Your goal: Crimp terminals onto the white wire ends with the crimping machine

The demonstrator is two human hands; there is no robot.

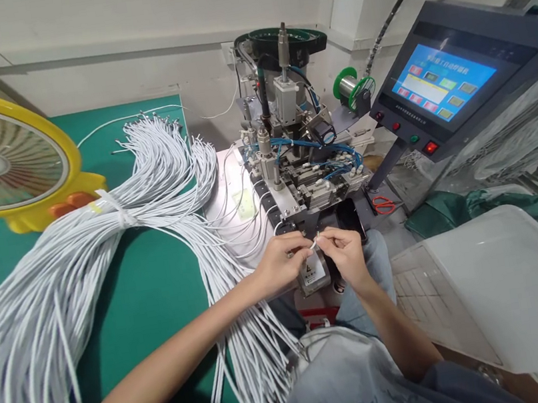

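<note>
Both hands meet in front of the machine (pixel 289 171), pinching one white cable (pixel 313 245) near its end. My left hand (pixel 285 259) is closed, thumb and forefinger on the cable. Close beside it, my right hand (pixel 343 252) is closed on the cable's tip; the fingers hide most of that end. A large bundle of white cables (pixel 80 256), tied with a white band (pixel 122 213), lies to the left. Some of its cables fan out beneath my left forearm, and several thin ends run toward the machine.
A yellow fan (pixel 41 202) stands at the left on the green mat (pixel 162 298). At the right are a lit touch screen (pixel 443 81), a solder wire spool (pixel 348 88), red-handled scissors (pixel 383 204) and a white plastic bin (pixel 493 282). A dark phone (pixel 350 217) lies behind my right hand.
</note>
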